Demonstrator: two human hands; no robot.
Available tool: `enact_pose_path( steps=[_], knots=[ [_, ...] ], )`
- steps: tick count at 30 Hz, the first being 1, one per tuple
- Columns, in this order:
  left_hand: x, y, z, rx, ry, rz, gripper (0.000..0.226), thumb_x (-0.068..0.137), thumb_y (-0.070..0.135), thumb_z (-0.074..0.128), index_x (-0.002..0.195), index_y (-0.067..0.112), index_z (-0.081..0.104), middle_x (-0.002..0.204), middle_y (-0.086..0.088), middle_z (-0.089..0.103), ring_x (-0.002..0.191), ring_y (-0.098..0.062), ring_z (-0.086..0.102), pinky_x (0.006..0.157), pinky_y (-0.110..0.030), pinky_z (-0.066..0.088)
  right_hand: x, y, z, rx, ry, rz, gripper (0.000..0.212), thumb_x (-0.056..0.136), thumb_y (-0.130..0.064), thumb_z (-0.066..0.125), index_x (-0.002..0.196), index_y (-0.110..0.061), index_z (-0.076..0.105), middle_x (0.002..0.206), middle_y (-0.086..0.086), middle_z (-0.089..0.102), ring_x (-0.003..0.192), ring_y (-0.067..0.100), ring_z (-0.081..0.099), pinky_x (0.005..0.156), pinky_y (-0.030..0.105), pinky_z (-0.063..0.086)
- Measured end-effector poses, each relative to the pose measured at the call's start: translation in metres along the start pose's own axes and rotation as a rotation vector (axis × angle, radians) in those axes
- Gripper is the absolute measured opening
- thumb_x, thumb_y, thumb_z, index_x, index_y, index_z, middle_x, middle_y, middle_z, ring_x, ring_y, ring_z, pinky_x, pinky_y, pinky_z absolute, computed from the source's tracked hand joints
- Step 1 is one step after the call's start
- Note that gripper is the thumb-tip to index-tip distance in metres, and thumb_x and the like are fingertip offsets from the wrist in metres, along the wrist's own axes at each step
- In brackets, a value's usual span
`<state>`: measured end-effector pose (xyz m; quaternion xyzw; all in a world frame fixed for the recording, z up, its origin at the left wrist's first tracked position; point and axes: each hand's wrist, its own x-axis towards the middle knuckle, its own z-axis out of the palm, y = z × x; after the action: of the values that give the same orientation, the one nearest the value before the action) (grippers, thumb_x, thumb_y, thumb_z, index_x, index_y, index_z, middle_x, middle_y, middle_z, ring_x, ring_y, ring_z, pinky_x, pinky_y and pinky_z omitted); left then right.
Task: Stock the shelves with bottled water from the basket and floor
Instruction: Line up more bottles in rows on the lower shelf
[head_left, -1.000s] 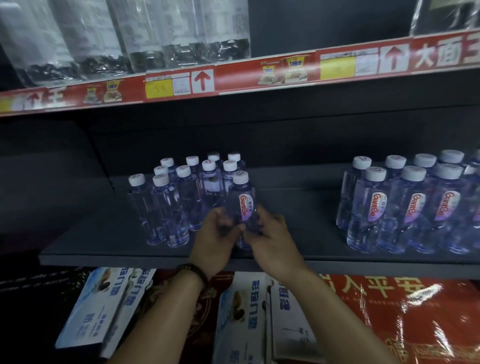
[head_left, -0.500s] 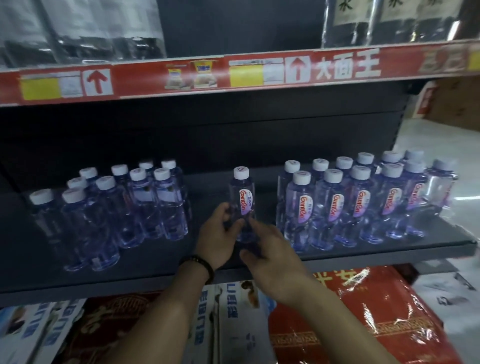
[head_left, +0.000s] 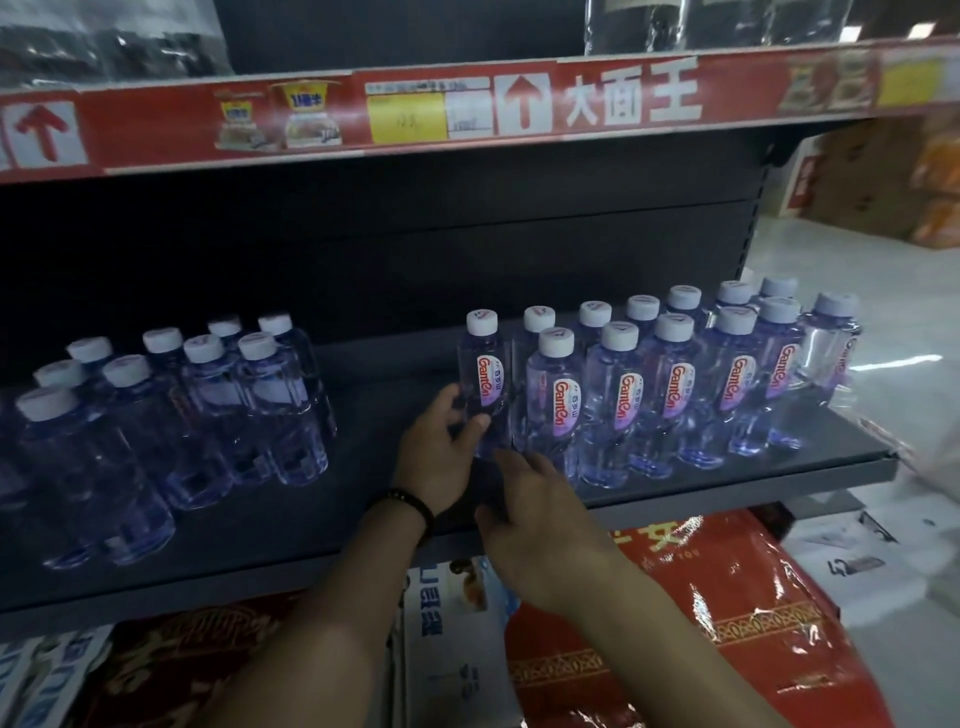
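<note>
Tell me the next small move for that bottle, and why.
Probably settle the bottle flush against the row on its right, then let go. The left hand grips it low. It stands upright on the shelf at the row's left end, label forward, and the right hand is open near its base.

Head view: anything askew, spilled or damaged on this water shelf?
No spill or damage shows. The left cluster shows no red labels, unlike the right rows; the end bottle there is turned sideways. The left hand holds one upright bottle.
</note>
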<state>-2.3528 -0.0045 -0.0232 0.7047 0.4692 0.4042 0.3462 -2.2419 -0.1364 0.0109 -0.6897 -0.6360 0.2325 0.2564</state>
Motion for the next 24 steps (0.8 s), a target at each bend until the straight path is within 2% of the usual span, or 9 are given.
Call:
enact_pose_path(
  steps=[6,8,10,12,15,17,19,22,24],
  knots=[
    [-0.003,0.005,-0.006,0.006,-0.028,-0.031,0.040,0.106,0.031,0.060,0.146,0.034,0.053,0.120,0.007,0.075,0.108,-0.008,0.071,0.099,-0.038,0.057,-0.002,-0.003,0.001,0.045,0.020,-0.039,0.052,0.105,-0.023,0.058,0.154,-0.023,0.042,0.146,0.003,0.045,0.137,0.025,0.047,0.106,0.030,0.043],
    [-0.010,0.009,-0.012,0.020,0.000,-0.040,0.043,0.107,0.026,0.059,0.149,0.030,0.053,0.124,0.007,0.074,0.111,-0.008,0.069,0.102,-0.035,0.055,0.002,-0.006,0.003,0.067,0.037,-0.060,0.054,0.104,-0.021,0.057,0.156,-0.022,0.041,0.149,0.005,0.046,0.138,0.025,0.047,0.109,0.030,0.042],
    [-0.019,0.008,-0.024,0.055,0.068,-0.036,0.034,0.105,0.016,0.059,0.138,0.025,0.062,0.119,0.007,0.074,0.108,-0.005,0.069,0.103,-0.032,0.055,0.009,-0.013,0.008,0.091,0.072,-0.089,0.052,0.102,-0.018,0.058,0.153,-0.022,0.046,0.148,0.006,0.051,0.137,0.025,0.049,0.110,0.031,0.043],
    [-0.032,0.004,-0.045,0.097,0.181,0.001,0.026,0.103,0.006,0.058,0.116,0.026,0.069,0.109,0.008,0.073,0.102,-0.002,0.068,0.097,-0.031,0.058,0.019,-0.023,0.016,0.124,0.084,-0.117,0.047,0.100,-0.016,0.058,0.147,-0.022,0.052,0.142,0.005,0.055,0.132,0.023,0.053,0.103,0.027,0.043],
    [-0.052,-0.011,-0.084,0.181,0.429,0.091,0.026,0.102,0.003,0.057,0.105,0.027,0.064,0.104,0.004,0.070,0.097,-0.011,0.066,0.088,-0.033,0.058,0.036,-0.042,0.034,0.213,0.038,-0.148,0.044,0.100,-0.017,0.056,0.144,-0.021,0.055,0.140,0.004,0.059,0.128,0.020,0.057,0.098,0.022,0.042],
    [-0.062,-0.022,-0.110,0.167,0.549,0.083,0.027,0.099,-0.002,0.056,0.109,0.022,0.062,0.108,-0.001,0.067,0.101,-0.016,0.064,0.092,-0.038,0.057,0.046,-0.056,0.048,0.294,-0.026,-0.165,0.050,0.101,-0.021,0.055,0.150,-0.024,0.052,0.148,0.001,0.056,0.134,0.019,0.055,0.107,0.027,0.044],
    [-0.069,-0.033,-0.131,0.143,0.584,0.008,0.026,0.099,-0.001,0.058,0.118,0.017,0.060,0.116,-0.003,0.065,0.108,-0.021,0.063,0.098,-0.045,0.056,0.054,-0.070,0.059,0.363,-0.069,-0.162,0.053,0.104,-0.020,0.055,0.156,-0.025,0.046,0.152,-0.004,0.052,0.135,0.014,0.054,0.105,0.022,0.041],
    [-0.073,-0.045,-0.153,0.118,0.525,-0.080,0.028,0.104,0.006,0.059,0.129,0.017,0.057,0.125,-0.002,0.064,0.115,-0.020,0.062,0.104,-0.045,0.054,0.063,-0.087,0.078,0.473,-0.102,-0.155,0.047,0.106,-0.015,0.054,0.148,-0.034,0.048,0.136,-0.017,0.054,0.120,0.002,0.056,0.094,0.015,0.041],
    [-0.077,-0.048,-0.160,0.120,0.464,-0.097,0.032,0.107,0.010,0.057,0.136,0.022,0.054,0.128,0.004,0.063,0.117,-0.015,0.060,0.104,-0.038,0.052,0.072,-0.096,0.095,0.533,-0.090,-0.160,0.038,0.105,-0.020,0.058,0.138,-0.037,0.052,0.136,-0.022,0.057,0.126,0.001,0.055,0.103,0.023,0.044]
  ],
)
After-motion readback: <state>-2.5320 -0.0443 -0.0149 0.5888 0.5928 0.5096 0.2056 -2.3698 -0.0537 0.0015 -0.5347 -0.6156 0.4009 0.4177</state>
